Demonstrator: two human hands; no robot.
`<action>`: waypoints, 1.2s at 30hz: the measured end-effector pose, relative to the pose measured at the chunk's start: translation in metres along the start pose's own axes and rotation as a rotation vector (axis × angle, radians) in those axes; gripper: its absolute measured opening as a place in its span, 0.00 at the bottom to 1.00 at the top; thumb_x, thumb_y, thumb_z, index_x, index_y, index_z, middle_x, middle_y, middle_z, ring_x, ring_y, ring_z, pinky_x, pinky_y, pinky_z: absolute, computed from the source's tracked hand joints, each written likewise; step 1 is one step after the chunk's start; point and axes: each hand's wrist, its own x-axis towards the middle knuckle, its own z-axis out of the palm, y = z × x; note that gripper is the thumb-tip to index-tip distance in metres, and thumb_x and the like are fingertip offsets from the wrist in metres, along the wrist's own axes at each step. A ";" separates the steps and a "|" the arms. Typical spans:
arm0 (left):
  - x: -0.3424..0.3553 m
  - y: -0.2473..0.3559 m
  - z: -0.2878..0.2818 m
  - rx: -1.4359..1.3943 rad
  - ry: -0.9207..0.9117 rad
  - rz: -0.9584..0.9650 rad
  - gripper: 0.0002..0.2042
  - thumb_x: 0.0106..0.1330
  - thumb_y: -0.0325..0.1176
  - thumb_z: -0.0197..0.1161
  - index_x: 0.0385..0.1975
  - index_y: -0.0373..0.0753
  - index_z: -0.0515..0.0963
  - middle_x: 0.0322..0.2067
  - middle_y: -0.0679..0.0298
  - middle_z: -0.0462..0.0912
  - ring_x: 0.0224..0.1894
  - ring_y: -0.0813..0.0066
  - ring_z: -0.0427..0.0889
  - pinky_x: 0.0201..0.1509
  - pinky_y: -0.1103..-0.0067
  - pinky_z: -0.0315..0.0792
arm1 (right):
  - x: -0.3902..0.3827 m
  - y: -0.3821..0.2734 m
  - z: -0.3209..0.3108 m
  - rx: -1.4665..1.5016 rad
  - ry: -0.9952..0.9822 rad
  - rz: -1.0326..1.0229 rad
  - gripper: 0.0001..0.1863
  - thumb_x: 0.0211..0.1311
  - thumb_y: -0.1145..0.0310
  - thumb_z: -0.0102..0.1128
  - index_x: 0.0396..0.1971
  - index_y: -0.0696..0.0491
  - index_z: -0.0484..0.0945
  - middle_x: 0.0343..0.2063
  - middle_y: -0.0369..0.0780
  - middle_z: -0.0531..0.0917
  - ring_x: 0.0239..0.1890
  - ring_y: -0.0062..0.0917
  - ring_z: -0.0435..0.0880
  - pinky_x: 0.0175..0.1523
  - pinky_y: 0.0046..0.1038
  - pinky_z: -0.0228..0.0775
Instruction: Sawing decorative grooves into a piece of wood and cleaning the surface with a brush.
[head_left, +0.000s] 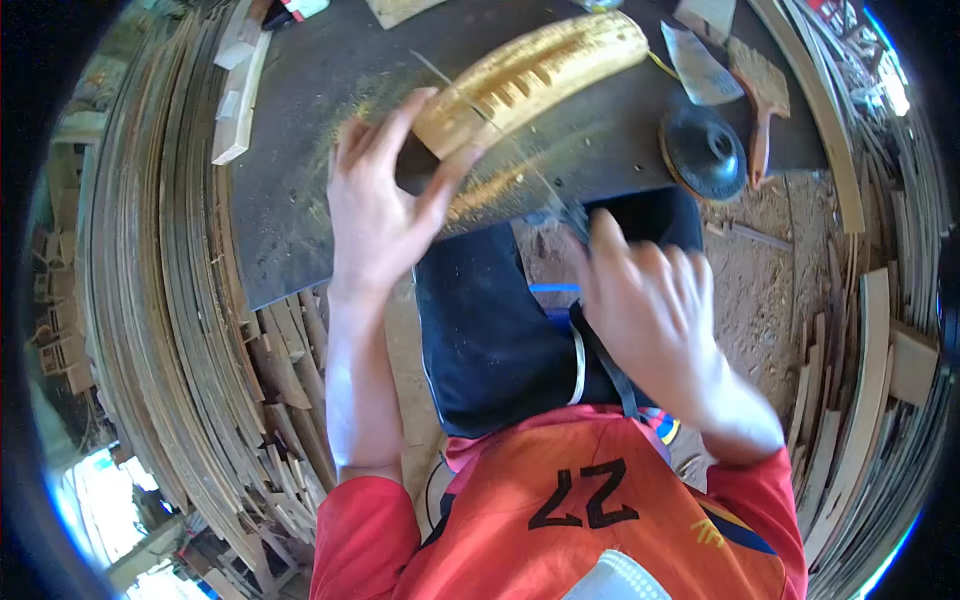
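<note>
A curved, pale wooden piece [555, 70] with several cut notches lies on the dark worktable [295, 200]. My left hand [380, 200] grips its near left end with thumb and fingers. A thin saw blade [547, 183] runs diagonally across that end. My right hand [645, 310], blurred, is closed round the saw's dark handle at the table's front edge. Pale sawdust [500, 188] is scattered below the piece.
A dark round, dome-shaped object [690, 150], a wooden-handled brush [760, 90] and a pale sheet [697, 65] sit at the right. Wooden blocks [240, 90] stand at the left. Stacked strips [150, 250] line both sides. My legs are under the table's front.
</note>
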 end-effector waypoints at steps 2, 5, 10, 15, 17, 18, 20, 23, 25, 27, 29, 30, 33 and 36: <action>-0.007 0.000 0.008 -0.015 0.037 0.094 0.27 0.62 0.42 0.77 0.62 0.43 0.81 0.50 0.52 0.88 0.46 0.57 0.85 0.58 0.63 0.75 | -0.008 0.000 0.001 -0.106 -0.021 0.048 0.06 0.66 0.65 0.62 0.36 0.50 0.81 0.16 0.37 0.85 0.21 0.27 0.89 0.26 0.32 0.75; -0.002 0.021 -0.005 -0.080 0.017 -0.090 0.25 0.63 0.40 0.77 0.60 0.41 0.82 0.46 0.55 0.89 0.44 0.56 0.85 0.53 0.64 0.77 | 0.037 -0.014 0.002 -0.029 0.069 -0.072 0.03 0.62 0.67 0.61 0.32 0.49 0.79 0.16 0.33 0.83 0.22 0.24 0.88 0.27 0.30 0.74; -0.006 0.008 -0.008 -0.015 0.042 -0.019 0.26 0.61 0.37 0.77 0.60 0.39 0.81 0.41 0.49 0.86 0.45 0.56 0.82 0.52 0.64 0.77 | 0.014 -0.005 -0.001 -0.030 0.077 -0.055 0.08 0.67 0.66 0.61 0.28 0.50 0.75 0.13 0.36 0.81 0.18 0.27 0.86 0.23 0.32 0.73; -0.002 0.013 -0.003 -0.063 -0.013 -0.102 0.28 0.61 0.38 0.78 0.61 0.38 0.81 0.40 0.49 0.85 0.44 0.55 0.81 0.51 0.64 0.77 | 0.029 0.003 0.006 -0.226 0.366 -0.268 0.07 0.61 0.67 0.62 0.26 0.47 0.73 0.12 0.31 0.78 0.18 0.23 0.84 0.24 0.28 0.68; -0.003 0.005 -0.004 -0.046 0.025 -0.017 0.28 0.61 0.40 0.79 0.61 0.39 0.81 0.39 0.49 0.85 0.44 0.56 0.81 0.52 0.64 0.77 | 0.036 -0.008 0.019 -0.173 0.279 -0.308 0.13 0.57 0.65 0.60 0.40 0.53 0.79 0.31 0.33 0.76 0.33 0.21 0.78 0.35 0.27 0.63; -0.004 0.010 -0.005 -0.070 -0.014 -0.143 0.28 0.61 0.40 0.79 0.60 0.39 0.81 0.42 0.50 0.86 0.44 0.56 0.81 0.51 0.63 0.77 | 0.037 -0.011 0.016 -0.168 0.276 -0.233 0.06 0.59 0.66 0.62 0.33 0.50 0.76 0.22 0.33 0.77 0.26 0.23 0.81 0.30 0.28 0.67; -0.006 0.014 -0.006 -0.048 0.000 -0.109 0.28 0.61 0.40 0.79 0.60 0.39 0.81 0.43 0.51 0.87 0.44 0.56 0.81 0.51 0.63 0.77 | 0.024 -0.003 0.005 -0.114 0.197 -0.115 0.06 0.61 0.68 0.62 0.27 0.48 0.73 0.13 0.34 0.80 0.19 0.26 0.86 0.26 0.31 0.74; 0.001 0.014 -0.005 -0.005 0.030 -0.017 0.27 0.61 0.40 0.78 0.59 0.38 0.82 0.43 0.55 0.89 0.44 0.56 0.81 0.52 0.63 0.77 | 0.006 0.007 -0.001 -0.082 0.074 0.009 0.03 0.62 0.68 0.61 0.31 0.50 0.77 0.16 0.35 0.83 0.21 0.29 0.88 0.27 0.33 0.75; 0.004 0.016 -0.001 -0.009 0.028 -0.027 0.26 0.61 0.40 0.77 0.59 0.39 0.82 0.41 0.54 0.89 0.44 0.55 0.82 0.52 0.63 0.77 | 0.023 -0.005 0.004 -0.196 0.145 -0.054 0.04 0.60 0.66 0.61 0.27 0.45 0.76 0.15 0.28 0.81 0.22 0.18 0.86 0.28 0.25 0.69; 0.000 0.012 -0.003 -0.052 0.013 -0.053 0.25 0.62 0.40 0.77 0.58 0.39 0.82 0.41 0.53 0.89 0.44 0.55 0.82 0.53 0.62 0.77 | 0.047 -0.015 0.012 -0.161 0.196 -0.168 0.02 0.61 0.67 0.61 0.30 0.47 0.79 0.18 0.28 0.82 0.25 0.20 0.87 0.30 0.26 0.70; -0.001 0.007 -0.004 0.016 0.036 -0.039 0.26 0.62 0.42 0.77 0.58 0.39 0.82 0.42 0.53 0.89 0.45 0.54 0.83 0.52 0.61 0.78 | 0.045 -0.014 0.006 -0.159 0.194 -0.156 0.02 0.61 0.67 0.61 0.30 0.47 0.79 0.18 0.29 0.83 0.24 0.20 0.87 0.29 0.26 0.70; -0.006 0.005 -0.006 0.027 0.042 -0.054 0.26 0.62 0.42 0.77 0.58 0.39 0.82 0.42 0.53 0.89 0.45 0.54 0.83 0.52 0.61 0.78 | 0.038 -0.011 0.004 -0.166 0.168 -0.120 0.02 0.61 0.67 0.61 0.29 0.47 0.79 0.17 0.29 0.83 0.23 0.21 0.87 0.28 0.26 0.71; -0.004 0.008 0.005 0.008 0.092 0.031 0.27 0.59 0.45 0.78 0.57 0.41 0.82 0.42 0.52 0.89 0.45 0.50 0.85 0.50 0.61 0.79 | 0.004 0.010 -0.009 -0.164 -0.034 0.049 0.05 0.62 0.68 0.60 0.26 0.47 0.76 0.18 0.34 0.86 0.23 0.24 0.89 0.28 0.29 0.74; 0.001 -0.003 0.003 0.031 0.090 -0.011 0.26 0.60 0.43 0.77 0.58 0.43 0.82 0.43 0.52 0.88 0.46 0.50 0.85 0.50 0.62 0.80 | 0.033 0.013 -0.011 -0.229 0.161 0.015 0.04 0.64 0.69 0.58 0.28 0.47 0.77 0.18 0.34 0.85 0.24 0.26 0.90 0.28 0.30 0.75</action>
